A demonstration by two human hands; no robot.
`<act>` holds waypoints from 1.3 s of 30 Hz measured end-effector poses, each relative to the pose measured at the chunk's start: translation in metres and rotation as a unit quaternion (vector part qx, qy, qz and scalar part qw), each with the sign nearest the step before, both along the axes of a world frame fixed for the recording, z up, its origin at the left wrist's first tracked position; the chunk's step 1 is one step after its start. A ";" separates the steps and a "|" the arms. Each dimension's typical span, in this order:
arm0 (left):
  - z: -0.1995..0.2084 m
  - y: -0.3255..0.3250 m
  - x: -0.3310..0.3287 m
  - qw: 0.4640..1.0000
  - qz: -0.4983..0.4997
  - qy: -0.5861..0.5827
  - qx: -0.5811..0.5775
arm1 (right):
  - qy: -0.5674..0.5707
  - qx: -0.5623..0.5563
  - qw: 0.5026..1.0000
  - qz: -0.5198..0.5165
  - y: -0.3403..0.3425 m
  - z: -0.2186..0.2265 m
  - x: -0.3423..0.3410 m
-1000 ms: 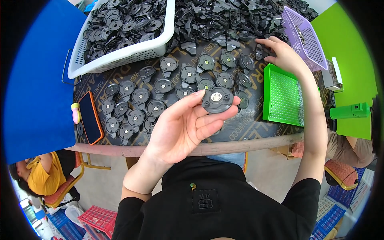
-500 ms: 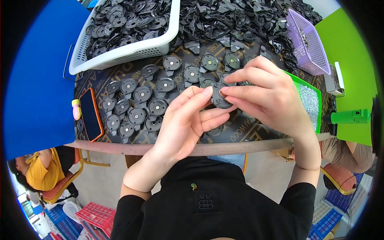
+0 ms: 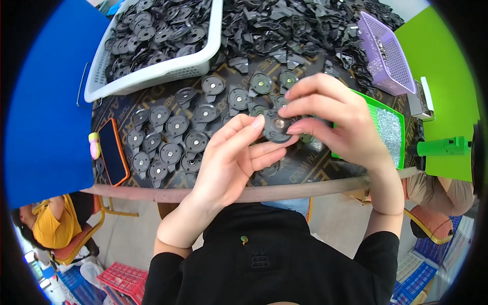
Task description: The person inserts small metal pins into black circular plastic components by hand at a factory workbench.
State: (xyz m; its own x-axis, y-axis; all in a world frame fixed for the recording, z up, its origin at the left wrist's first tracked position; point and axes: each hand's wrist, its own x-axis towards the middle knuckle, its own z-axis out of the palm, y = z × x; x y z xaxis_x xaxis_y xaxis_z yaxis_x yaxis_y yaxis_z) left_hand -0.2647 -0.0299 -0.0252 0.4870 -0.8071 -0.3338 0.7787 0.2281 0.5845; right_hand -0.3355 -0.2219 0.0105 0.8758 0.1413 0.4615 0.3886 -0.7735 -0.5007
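A black round plastic part [image 3: 271,133] with a shiny metal piece in its centre is held up over the table. My left hand [image 3: 223,160] is closed on its left side, the thumb on top and the fingers beneath. At the right edge of the part is my right hand [image 3: 338,119], its thumb and fingers parted with nothing visible between them. Whether the right thumb touches the part, I cannot tell. Similar black round parts [image 3: 177,125], several with metal centres, lie across the table to the left and behind my hands.
A white basket [image 3: 147,76] of black round parts stands at the back left. Black plastic pieces [image 3: 284,30] are heaped behind. On the right are a purple basket [image 3: 390,76] and a green tray [image 3: 401,145] of small silvery pieces. An orange-edged phone [image 3: 114,152] lies at left.
My right fingers have spread and come away from the middle of the round part, uncovering the metal piece there. My left hand still holds the part. The whole view has shifted slightly.
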 end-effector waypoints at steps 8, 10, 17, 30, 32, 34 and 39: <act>-0.005 0.005 0.004 0.999 -0.005 -0.013 -0.033 | 0.187 -0.057 0.937 -0.290 -0.124 -0.021 0.005; -0.006 0.008 0.003 1.000 0.002 -0.008 -0.024 | 0.153 -0.127 0.965 -0.170 -0.140 -0.045 0.009; -0.009 0.012 0.004 1.000 0.009 0.000 -0.027 | 0.256 -0.046 0.932 -0.252 -0.135 -0.062 0.024; -0.026 0.006 -0.009 0.998 -0.031 0.026 -0.037 | 0.032 -0.024 0.999 -0.029 0.020 -0.003 -0.042; -0.022 0.003 -0.012 0.998 -0.044 0.015 -0.029 | 0.026 -0.028 0.999 -0.034 0.020 -0.008 -0.044; -0.023 0.004 -0.014 0.998 -0.050 0.020 -0.034 | 0.030 -0.004 0.997 -0.068 0.022 -0.013 -0.047; -0.023 0.005 -0.017 0.997 -0.053 0.028 -0.038 | 0.027 0.006 0.998 -0.049 0.022 -0.021 -0.049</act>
State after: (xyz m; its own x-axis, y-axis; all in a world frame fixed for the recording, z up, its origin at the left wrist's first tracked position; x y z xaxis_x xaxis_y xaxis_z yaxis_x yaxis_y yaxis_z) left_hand -0.2820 -0.0248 -0.0480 0.3800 -0.8768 -0.2946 0.8316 0.1843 0.5239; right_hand -0.3847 -0.2003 -0.0108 0.9090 0.0480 0.4139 0.2828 -0.8007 -0.5282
